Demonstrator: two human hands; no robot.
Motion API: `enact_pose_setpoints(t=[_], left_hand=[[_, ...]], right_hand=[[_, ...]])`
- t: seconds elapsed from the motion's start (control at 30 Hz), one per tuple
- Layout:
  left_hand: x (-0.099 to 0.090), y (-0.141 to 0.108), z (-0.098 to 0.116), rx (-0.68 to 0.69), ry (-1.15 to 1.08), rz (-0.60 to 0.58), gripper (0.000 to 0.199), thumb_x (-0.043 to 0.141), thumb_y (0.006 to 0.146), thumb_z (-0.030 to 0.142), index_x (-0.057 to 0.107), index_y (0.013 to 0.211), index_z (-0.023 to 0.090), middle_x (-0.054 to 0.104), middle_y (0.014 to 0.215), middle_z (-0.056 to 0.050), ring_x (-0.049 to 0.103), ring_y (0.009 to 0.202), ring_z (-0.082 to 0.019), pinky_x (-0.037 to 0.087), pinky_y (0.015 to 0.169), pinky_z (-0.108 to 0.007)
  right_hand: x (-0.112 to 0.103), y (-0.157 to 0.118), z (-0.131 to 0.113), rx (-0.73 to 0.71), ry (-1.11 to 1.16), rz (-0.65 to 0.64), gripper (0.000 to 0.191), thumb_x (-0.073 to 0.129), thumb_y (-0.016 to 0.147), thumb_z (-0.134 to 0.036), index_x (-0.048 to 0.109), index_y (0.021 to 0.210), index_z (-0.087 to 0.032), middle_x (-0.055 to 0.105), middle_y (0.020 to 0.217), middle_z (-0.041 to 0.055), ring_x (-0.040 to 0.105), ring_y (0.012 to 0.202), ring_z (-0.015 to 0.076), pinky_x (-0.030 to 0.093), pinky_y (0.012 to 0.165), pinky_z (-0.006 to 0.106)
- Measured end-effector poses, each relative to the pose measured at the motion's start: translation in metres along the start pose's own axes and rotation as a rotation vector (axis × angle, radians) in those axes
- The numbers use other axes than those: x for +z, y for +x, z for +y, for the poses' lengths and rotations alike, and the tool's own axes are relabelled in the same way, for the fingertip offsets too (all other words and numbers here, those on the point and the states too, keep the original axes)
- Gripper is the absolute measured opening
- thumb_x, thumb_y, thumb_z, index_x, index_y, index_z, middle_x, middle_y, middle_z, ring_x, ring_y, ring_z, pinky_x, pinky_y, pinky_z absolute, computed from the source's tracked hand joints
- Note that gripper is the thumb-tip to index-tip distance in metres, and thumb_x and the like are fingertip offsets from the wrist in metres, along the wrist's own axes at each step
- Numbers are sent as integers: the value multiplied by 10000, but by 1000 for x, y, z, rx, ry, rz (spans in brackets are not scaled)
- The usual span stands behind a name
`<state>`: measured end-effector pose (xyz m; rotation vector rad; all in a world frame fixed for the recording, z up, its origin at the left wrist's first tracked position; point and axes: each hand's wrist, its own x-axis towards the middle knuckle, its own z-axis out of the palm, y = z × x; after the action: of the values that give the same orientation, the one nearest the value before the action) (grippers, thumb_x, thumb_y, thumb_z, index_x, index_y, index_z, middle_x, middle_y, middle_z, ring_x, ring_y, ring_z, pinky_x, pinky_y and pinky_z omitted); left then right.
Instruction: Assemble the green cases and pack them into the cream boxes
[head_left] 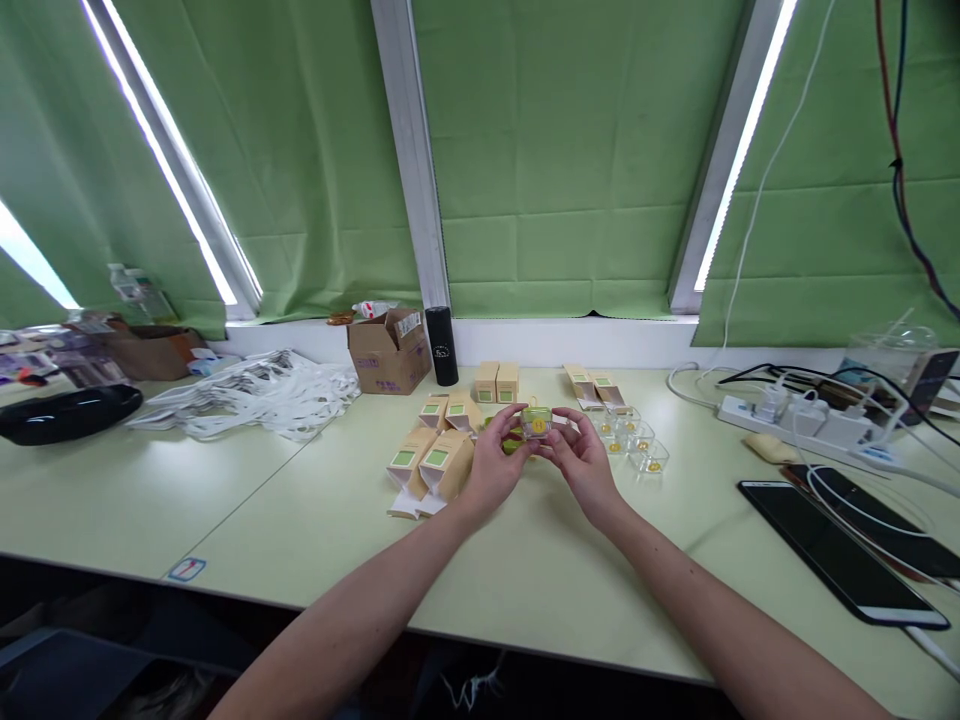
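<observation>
Between my two hands is a small clear cup (537, 424) with a round yellow mark and a greenish tint. My left hand (496, 458) pinches its left side, and my right hand (586, 465) grips the right side. Just left of my hands stand several kraft paper boxes (447, 462) with green labels and open white flaps. To the right sit several clear cups (651, 457), each with a yellow round piece in it. Something yellow-green lies partly hidden behind my left fingers.
Two kraft boxes (496, 382) and opened ones (596, 387) stand farther back. A black cylinder (442, 346) and a cardboard carton (389, 352) are near the wall. White straps (255, 395) lie left; phones (840, 552), a power strip (810, 425) and cables lie right.
</observation>
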<state>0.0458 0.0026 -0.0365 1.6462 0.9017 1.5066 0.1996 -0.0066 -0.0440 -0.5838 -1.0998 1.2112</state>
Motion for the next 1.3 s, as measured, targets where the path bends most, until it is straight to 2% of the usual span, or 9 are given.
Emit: enact_pose_setpoints(t=[0.2, 0.33, 0.43, 0.67, 0.83, 0.97, 1.1, 1.3], left_hand=[[-3, -4, -2, 102, 273, 138, 480, 788, 840, 164, 674, 1300, 247, 684, 1218, -88, 689, 1116, -231, 592, 977, -392], [-3, -8, 1, 212, 456, 164, 460, 785, 844, 147, 694, 1282, 256, 648, 1166, -74, 673, 1127, -238, 597, 983, -408], [-3, -9, 2, 266, 534, 161, 435, 792, 851, 157, 697, 1266, 248, 661, 1134, -76, 653, 1161, -258, 595, 994, -429], [-3, -8, 4, 357, 485, 158, 541, 818, 853, 208, 630, 1360, 236, 677, 1167, -100, 662, 1157, -273, 602, 976, -458], [-4, -10, 8, 409, 431, 132, 405, 697, 932, 178, 617, 1326, 224, 667, 1195, -111, 676, 1157, -252, 599, 980, -437], [-4, -11, 7, 378, 412, 148, 345, 619, 966, 154, 613, 1306, 217, 666, 1194, -110, 687, 1128, -229, 595, 967, -413], [-5, -10, 5, 284, 401, 159, 316, 577, 977, 137, 619, 1281, 212, 678, 1177, -106, 708, 1099, -221, 584, 961, -407], [-4, -8, 5, 149, 350, 151, 241, 582, 1009, 245, 635, 1241, 205, 711, 1116, -105, 715, 1094, -238, 568, 934, -399]], right_hand=[[2, 1, 4, -16, -69, 27, 587, 940, 705, -520, 609, 1124, -277, 658, 1254, 61, 759, 943, 223, 637, 920, 434], [2, 2, 7, -22, -113, 44, 611, 961, 667, -489, 607, 1116, -275, 637, 1199, 46, 744, 917, 208, 651, 846, 394], [1, 2, 6, -5, -111, 45, 575, 958, 677, -493, 628, 1090, -267, 666, 1133, 37, 742, 913, 207, 653, 846, 387], [-1, 2, 2, 37, 41, 44, 463, 904, 777, -516, 738, 1105, -236, 751, 1104, 68, 741, 986, 245, 652, 898, 427], [-10, 7, 4, 71, 254, -7, 316, 866, 836, -491, 759, 972, -226, 803, 997, 67, 771, 917, 254, 646, 901, 466], [-18, 10, 6, 96, 346, -31, 284, 830, 862, -482, 728, 946, -229, 825, 965, 95, 789, 892, 280, 640, 883, 492], [-18, 11, 5, 101, 333, 8, 287, 800, 860, -494, 699, 968, -248, 825, 917, 83, 783, 839, 278, 636, 852, 505], [-12, 7, 1, 94, 288, 55, 378, 841, 807, -507, 648, 1040, -280, 813, 934, 49, 781, 855, 282, 636, 848, 529]])
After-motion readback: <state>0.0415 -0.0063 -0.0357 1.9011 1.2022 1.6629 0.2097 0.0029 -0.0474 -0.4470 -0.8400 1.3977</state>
